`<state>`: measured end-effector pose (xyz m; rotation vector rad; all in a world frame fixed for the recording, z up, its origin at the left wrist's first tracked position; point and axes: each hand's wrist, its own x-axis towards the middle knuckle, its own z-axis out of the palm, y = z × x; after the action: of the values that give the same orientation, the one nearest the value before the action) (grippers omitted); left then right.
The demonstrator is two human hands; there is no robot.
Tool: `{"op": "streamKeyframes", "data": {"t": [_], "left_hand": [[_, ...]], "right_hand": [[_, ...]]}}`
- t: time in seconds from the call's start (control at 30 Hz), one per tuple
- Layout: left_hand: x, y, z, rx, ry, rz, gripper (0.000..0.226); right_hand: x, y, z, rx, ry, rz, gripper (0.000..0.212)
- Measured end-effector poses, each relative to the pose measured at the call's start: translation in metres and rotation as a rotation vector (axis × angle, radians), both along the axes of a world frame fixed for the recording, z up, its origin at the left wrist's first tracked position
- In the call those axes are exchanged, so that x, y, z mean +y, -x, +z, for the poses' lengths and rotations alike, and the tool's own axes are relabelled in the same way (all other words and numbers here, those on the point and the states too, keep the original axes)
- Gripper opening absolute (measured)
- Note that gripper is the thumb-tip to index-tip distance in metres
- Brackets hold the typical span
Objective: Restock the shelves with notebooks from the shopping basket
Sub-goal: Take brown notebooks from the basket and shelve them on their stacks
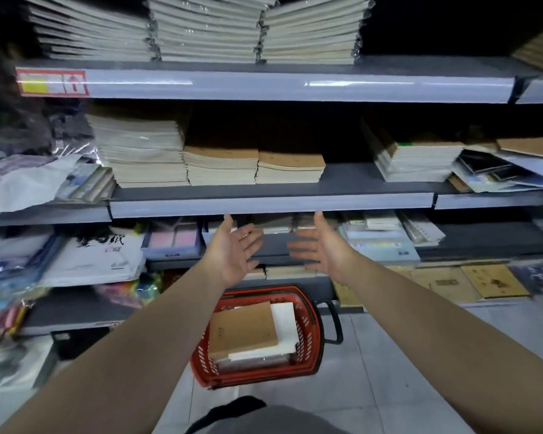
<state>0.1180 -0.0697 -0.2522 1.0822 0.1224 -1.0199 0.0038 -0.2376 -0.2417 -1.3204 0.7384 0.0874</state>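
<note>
A: Notebooks (243, 330), kraft-covered, lie stacked in the red shopping basket (308, 327) on the floor below the shelves.

B: And the hands?

A: Left hand (232, 252) and right hand (323, 247) are spread open and hold nothing. The middle shelf (342, 180) shows a gap; restocking appears unfinished.

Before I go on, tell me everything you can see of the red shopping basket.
The shopping basket is red, plastic by its look, with perforated walls and a dark handle sticking out on its right side. It sits upright on the pale tiled floor in front of the shelving, below both open hands, neither touching it. Inside lies a stack of notebooks: a brown-covered notebook on top, white ones beneath and beside it.
</note>
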Motion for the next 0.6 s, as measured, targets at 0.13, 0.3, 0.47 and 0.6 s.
{"op": "streamKeyframes", "data": {"t": [0.13,0.3,0.47,0.6], "left_hand": [[0.019,0.03,-0.007,0.005,-0.009,-0.018,0.075],[0.052,0.058,-0.025,0.028,-0.069,-0.022,0.073],[0.075,0.061,-0.042,0.059,-0.11,-0.023,0.074],[0.085,0.056,-0.056,0.084,-0.139,-0.041,0.073]], "right_hand": [[0.016,0.025,-0.012,0.037,-0.021,-0.011,0.082],[0.04,0.05,-0.034,0.077,-0.053,-0.022,0.082],[0.059,0.061,-0.052,0.11,-0.055,-0.048,0.077],[0.071,0.065,-0.064,0.141,-0.048,-0.065,0.069]]}}
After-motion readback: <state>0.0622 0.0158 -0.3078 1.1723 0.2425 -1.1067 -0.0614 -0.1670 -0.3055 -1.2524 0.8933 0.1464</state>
